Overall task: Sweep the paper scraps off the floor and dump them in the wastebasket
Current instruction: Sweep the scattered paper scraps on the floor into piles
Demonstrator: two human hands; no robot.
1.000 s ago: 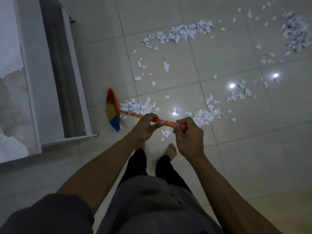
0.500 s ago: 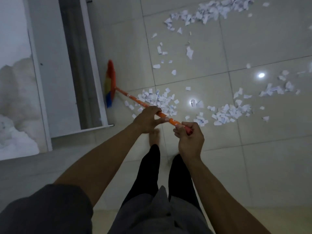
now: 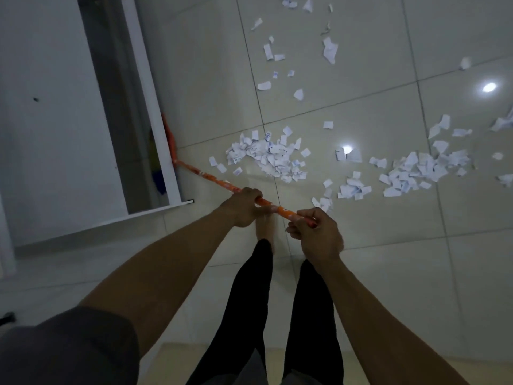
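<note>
Gripping slim orange broom handle (image 3: 205,175) with left hand (image 3: 244,208) and right hand (image 3: 319,236) beside ragged paper scraps (image 3: 273,157) on glossy tiles (image 3: 369,262).

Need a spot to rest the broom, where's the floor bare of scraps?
Bare tile right of your right hand and legs, below the scrap piles. Another strip runs between the white panel and the loose scraps above. Crowded: the band of piles beyond the broom handle.

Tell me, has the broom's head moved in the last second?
Yes. The broom head has swung left, away from the paper scraps, and now sits against the white frame, partly hidden behind it.
</note>
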